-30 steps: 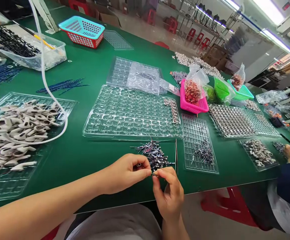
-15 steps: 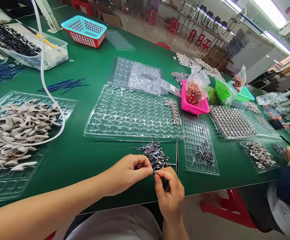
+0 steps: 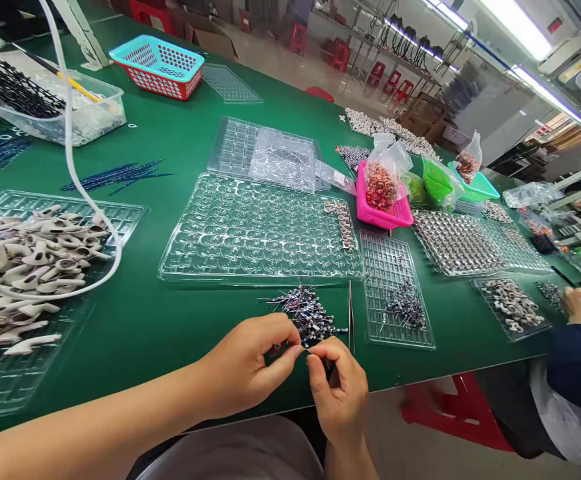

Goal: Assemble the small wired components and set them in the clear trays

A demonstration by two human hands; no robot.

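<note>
from where i stand, the green table is the biggest thing, with a wide clear tray lying flat beyond the person's hands and a narrower tray to its right, scattered with small dark parts. close to the near edge, the left hand and the right hand meet over the table, just on the near side of a heap of wired parts. a pair of tweezers lies beside the heap. smallest of all is the thin strand, bridging the two sets of fingertips. each hand has a narrow pinch, thumb against forefinger, with one end of the strand in it; what else may be tucked behind the fingers i can't tell. i'd judge it next to weightless, bendy, a bit slippery for bare skin and easy to kink or snap if pulled hard, so it is best taken lightly near its ends. compared with half a second ago, the fingertips are a little farther apart and a fine pale line shows where there was a dark speck; the left hand has tilted a little, while the heap and tweezers look unmoved on the table.
</note>
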